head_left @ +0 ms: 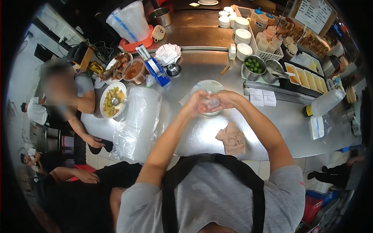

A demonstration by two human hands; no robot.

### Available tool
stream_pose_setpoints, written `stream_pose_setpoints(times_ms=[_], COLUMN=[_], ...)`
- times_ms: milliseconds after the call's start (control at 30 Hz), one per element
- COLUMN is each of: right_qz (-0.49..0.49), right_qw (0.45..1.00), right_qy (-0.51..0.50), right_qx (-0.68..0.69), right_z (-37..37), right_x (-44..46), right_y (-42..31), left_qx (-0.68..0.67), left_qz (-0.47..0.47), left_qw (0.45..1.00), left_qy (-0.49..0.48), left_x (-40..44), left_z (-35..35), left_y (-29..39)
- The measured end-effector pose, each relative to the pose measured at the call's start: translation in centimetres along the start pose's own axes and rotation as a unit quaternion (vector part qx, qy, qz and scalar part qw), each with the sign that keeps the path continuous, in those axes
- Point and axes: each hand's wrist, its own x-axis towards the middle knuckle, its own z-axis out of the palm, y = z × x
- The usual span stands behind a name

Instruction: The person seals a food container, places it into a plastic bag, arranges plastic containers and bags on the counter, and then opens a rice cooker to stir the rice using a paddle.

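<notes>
Both of my hands meet over a stack of plates (208,86) on the steel counter. My left hand (199,103) and my right hand (224,101) have their fingers curled around a small clear plastic item (211,103), possibly a bag; its contents are too small to make out. Part of the plates is hidden under my hands. A crumpled tan cloth (232,139) lies on the counter nearer to me, below my right forearm.
At left are a clear plastic bag roll (138,120), a bowl of chopped food (112,100) and a blue tape dispenser (157,72). Limes (253,65), receipts (262,97) and sauce bottles (260,23) stand right. A co-worker's hand (94,141) rests at the left edge.
</notes>
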Motion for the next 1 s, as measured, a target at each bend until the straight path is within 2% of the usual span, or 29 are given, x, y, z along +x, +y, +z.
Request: stream_pose_setpoints(times_ms=[33,67,100,133,167,200,233,267,300,333,367,400,433,467,500,533,567,633,667,733,767,800,833,867,900,933,967,1000], right_qz=[-0.016,-0.088,-0.086,-0.128,-0.165,-0.178,-0.177,-0.152,-0.123,-0.140,-0.140,-0.169,-0.198,-0.197,-0.243,-0.289,-0.289,-0.245,-0.245,-0.210,-0.211,-0.352,-0.470,-0.454,-0.452,-0.383,-0.303,-0.303], right_qw=[1.000,0.981,0.980,0.917,0.811,0.787,0.787,0.875,0.940,0.938,0.939,0.922,0.903,0.904,0.867,0.823,0.823,0.886,0.886,0.946,0.945,0.833,0.670,0.720,0.721,0.817,0.890,0.890], right_qy=[0.011,0.059,0.055,0.135,0.208,0.210,0.207,0.157,0.103,0.153,0.155,0.196,0.236,0.237,0.284,0.328,0.329,0.248,0.246,0.127,0.127,0.217,0.293,0.309,0.307,0.301,0.288,0.286], right_qx=[0.004,-0.164,-0.169,-0.353,-0.521,-0.552,-0.553,-0.432,-0.300,-0.276,-0.275,-0.286,-0.298,-0.296,-0.329,-0.363,-0.363,-0.306,-0.307,-0.213,-0.216,-0.367,-0.495,-0.425,-0.426,-0.309,-0.183,-0.183], right_z=[0.8,0.2,1.1,2.6,3.6,3.4,2.7,1.6,0.5,-0.5,-1.1,-1.2,-1.3,-1.0,-0.4,-0.3,-0.5,-0.8,-1.3,-2.6,-2.4,-1.6,-0.6,0.0,0.0,0.0,0.0,-0.2], right_x=[-1.0,1.0,0.4,-1.0,-1.8,-2.2,-2.6,-3.0,-3.2,-2.4,-1.6,-1.1,-0.7,-0.1,0.6,0.9,0.8,0.7,0.7,0.6,1.3,2.3,2.7,2.8,2.3,1.6,1.2,1.0], right_y=[-0.4,1.5,1.6,1.5,1.4,1.5,1.1,0.3,-0.3,-0.6,-0.5,-0.6,-0.8,-0.7,-0.6,-0.7,-0.9,-1.6,-1.9,-2.2,-2.0,-1.1,-0.4,0.4,0.6,0.5,0.5,0.8], left_qx=[0.154,0.149,0.211,0.272,0.269,0.227,0.185,0.185,0.318,0.442,0.443,0.520,0.574,0.614,0.616,0.652,0.684,0.691,0.699,0.698,0.698,0.697,0.709,0.721,0.720,0.721,0.724,0.724], left_qz=[-0.042,-0.039,0.003,0.040,0.040,0.059,0.080,0.079,0.140,0.197,0.197,0.344,0.479,0.507,0.506,0.500,0.492,0.495,0.498,0.503,0.509,0.509,0.502,0.494,0.493,0.495,0.497,0.496], left_qw=[0.987,0.988,0.977,0.956,0.957,0.969,0.977,0.977,0.929,0.855,0.855,0.746,0.605,0.546,0.547,0.516,0.485,0.482,0.478,0.470,0.462,0.462,0.457,0.454,0.456,0.452,0.448,0.448], left_qy=[-0.017,-0.015,0.042,0.098,0.101,0.083,0.065,0.066,0.127,0.184,0.183,0.233,0.274,0.259,0.255,0.243,0.233,0.211,0.189,0.198,0.203,0.203,0.189,0.175,0.177,0.173,0.169,0.171], left_x=[-0.4,-0.2,0.0,0.1,0.3,0.8,1.2,1.6,1.7,1.5,1.3,0.6,0.3,0.6,0.6,0.5,0.5,0.3,0.2,0.2,0.4,0.6,0.6,0.6,0.6,0.5,0.3,0.4], left_z=[-0.8,-0.6,0.7,1.3,1.1,0.5,0.1,-0.2,-0.3,0.1,0.8,2.3,3.1,2.8,2.8,2.7,2.6,2.3,2.2,2.1,2.1,1.9,1.5,1.3,1.4,1.4,1.4,1.3], left_y=[1.1,0.9,0.8,0.6,0.1,-0.5,-1.0,-1.7,-2.6,-3.3,-4.5,-5.5,-6.0,-6.3,-6.2,-6.0,-5.8,-5.4,-5.2,-5.6,-5.6,-5.4,-5.1,-5.2,-5.2,-5.1,-5.0,-5.1])
